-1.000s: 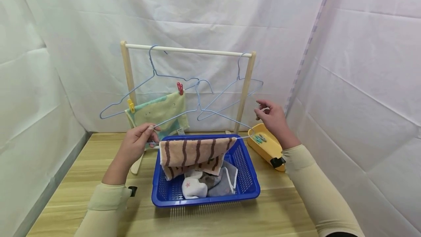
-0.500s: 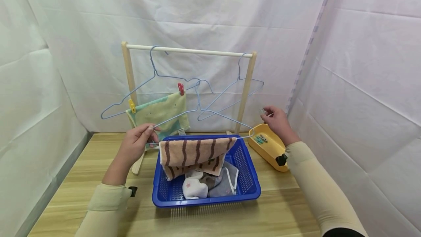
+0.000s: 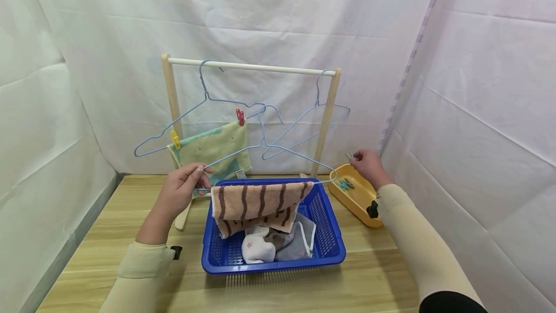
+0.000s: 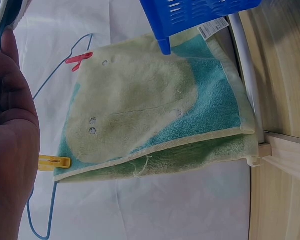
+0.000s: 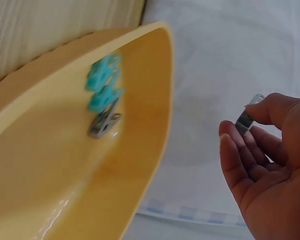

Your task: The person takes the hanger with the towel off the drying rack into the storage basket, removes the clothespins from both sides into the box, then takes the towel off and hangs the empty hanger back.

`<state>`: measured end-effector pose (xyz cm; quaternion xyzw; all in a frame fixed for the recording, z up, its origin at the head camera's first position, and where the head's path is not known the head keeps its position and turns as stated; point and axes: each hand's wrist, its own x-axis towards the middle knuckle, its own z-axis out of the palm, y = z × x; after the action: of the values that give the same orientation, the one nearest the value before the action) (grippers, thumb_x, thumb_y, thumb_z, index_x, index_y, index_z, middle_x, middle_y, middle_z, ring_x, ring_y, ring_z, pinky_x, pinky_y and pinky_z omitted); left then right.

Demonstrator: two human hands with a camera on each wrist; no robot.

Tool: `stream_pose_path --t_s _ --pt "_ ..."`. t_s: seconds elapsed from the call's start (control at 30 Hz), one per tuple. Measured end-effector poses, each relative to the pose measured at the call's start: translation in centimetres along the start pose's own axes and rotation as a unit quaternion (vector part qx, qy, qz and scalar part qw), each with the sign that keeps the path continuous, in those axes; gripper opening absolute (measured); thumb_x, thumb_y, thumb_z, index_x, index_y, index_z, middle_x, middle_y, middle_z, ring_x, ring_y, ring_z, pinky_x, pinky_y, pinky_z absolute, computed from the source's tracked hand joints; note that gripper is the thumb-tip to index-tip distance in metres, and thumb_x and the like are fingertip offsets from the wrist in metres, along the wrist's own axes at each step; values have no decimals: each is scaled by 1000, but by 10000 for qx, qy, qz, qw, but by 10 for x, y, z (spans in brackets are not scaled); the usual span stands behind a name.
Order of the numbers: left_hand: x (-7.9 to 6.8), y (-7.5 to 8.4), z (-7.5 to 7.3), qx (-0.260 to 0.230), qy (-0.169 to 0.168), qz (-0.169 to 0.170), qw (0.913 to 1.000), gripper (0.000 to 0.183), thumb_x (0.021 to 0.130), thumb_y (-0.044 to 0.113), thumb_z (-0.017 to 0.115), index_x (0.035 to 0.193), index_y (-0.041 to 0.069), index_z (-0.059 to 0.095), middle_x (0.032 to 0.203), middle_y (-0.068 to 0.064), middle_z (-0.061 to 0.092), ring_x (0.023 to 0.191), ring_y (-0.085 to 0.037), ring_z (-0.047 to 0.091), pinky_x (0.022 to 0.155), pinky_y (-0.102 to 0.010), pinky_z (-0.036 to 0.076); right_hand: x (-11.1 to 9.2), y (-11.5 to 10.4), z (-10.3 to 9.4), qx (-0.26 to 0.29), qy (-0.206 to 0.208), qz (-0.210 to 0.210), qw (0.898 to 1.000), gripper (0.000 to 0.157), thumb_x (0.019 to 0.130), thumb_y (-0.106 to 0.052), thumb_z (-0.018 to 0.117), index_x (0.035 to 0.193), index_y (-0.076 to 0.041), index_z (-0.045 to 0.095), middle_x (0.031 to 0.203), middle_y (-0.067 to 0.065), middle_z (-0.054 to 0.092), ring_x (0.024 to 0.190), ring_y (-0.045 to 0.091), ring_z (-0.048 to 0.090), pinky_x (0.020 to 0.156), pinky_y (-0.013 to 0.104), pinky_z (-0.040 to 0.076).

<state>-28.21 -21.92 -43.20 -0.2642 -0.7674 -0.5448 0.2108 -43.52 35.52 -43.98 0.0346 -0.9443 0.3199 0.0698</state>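
My left hand (image 3: 180, 188) grips the left end of a blue wire hanger (image 3: 236, 152). Over the hanger's lower bar is draped a brown-striped towel (image 3: 260, 201), above the blue basket (image 3: 273, 268). Between thumb and fingers, my right hand (image 5: 275, 150) pinches a small grey clothespin (image 5: 246, 119), just beyond the far end of the yellow tray (image 5: 160, 100). Inside that tray lie two teal clothespins (image 5: 104, 85) and a grey metal one (image 5: 104, 124). In the left wrist view, the left fingers are partly cut off by the frame edge.
A wooden rack (image 3: 327, 124) stands behind the basket. On it hang a hanger with a green towel (image 3: 213, 151), held by yellow (image 3: 175, 139) and red clothespins (image 3: 240, 117), and a bare hanger (image 3: 295, 122). The basket contains white (image 3: 258, 249) and grey cloths (image 3: 299, 243).
My right hand has moved down and slightly right toward the yellow tray; the clothespin in its fingers now shows. My left hand and the striped towel have stayed almost still.
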Motion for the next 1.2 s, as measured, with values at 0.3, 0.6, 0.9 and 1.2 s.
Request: stream_pose_path --t_s 0.3,0.6,0.9,1.2 --pt "0 1 0 -17 -26 -17 10000 31 119 3 45 116 -4 76 83 -11 73 70 -27 70 61 -23 60 11 33 11 -873 -521 237 9945 27 100 -9 72 111 16 73 105 28 75 90 37 69 81 49 62" --pt "0 1 0 -43 -47 -22 10000 31 119 2 45 116 -4 76 82 -11 73 70 -27 70 60 -26 61 33 85 27 -983 -1090 720 9865 18 94 -11 78 86 3 71 84 15 69 76 29 64 69 41 60" --pt "1 0 1 -71 -29 28 10000 32 119 2 44 115 -3 76 82 -11 73 68 -25 69 59 -29 61 22 81 35 -1835 -974 786 9750 19 94 -10 76 83 4 69 85 20 70 81 36 66 82 54 60" --pt "0 0 1 -52 -25 3 10000 32 119 2 45 115 -3 76 82 -11 73 69 -31 69 59 -28 60 31 97 50 -2045 -752 773 9729 16 97 -7 73 86 5 71 99 27 73 96 46 71 93 61 61"
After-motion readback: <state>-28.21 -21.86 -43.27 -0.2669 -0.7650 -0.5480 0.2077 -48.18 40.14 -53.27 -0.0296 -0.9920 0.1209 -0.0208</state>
